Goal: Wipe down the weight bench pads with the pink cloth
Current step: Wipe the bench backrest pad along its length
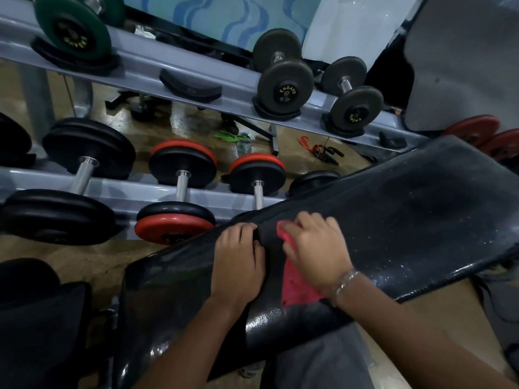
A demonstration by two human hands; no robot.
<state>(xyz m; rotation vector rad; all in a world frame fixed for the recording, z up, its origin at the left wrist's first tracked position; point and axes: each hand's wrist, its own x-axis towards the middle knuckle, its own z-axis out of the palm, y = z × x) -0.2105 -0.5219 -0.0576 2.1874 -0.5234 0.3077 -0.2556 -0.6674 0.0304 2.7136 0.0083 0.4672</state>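
I'm looking at a gym: a grey two-tier rack holds dumbbells marked ENSAYO, red-and-black dumbbells sit on the lower tier, a black padded bench crosses in front, and bands lie on the floor.

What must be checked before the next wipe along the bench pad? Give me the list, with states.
1. Pink cloth held under the right hand: ok.
2. Left hand gripping the seat pad at its edge: ok.
3. Back pad surface ahead free of objects: ok.
4. Back pad clean: not ok, white specks show on it.
5. Cloth damp enough: cannot tell.
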